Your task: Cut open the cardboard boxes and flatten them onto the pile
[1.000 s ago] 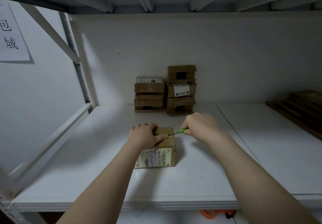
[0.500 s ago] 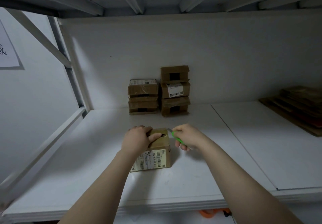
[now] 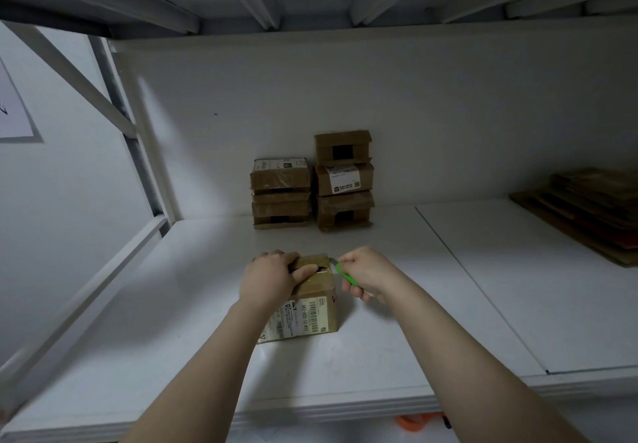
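Cardboard box (image 3: 317,308) sits mid-frame on the shelf (image 3: 448,304), its taped seam seemingly running away from us. Our left hand (image 3: 267,280) clamps its top, thumb at the torn seam. Our right hand (image 3: 369,271), just right of it, grips the green cutter (image 3: 345,275), blade at the far right corner. We judge the cut should draw toward us.
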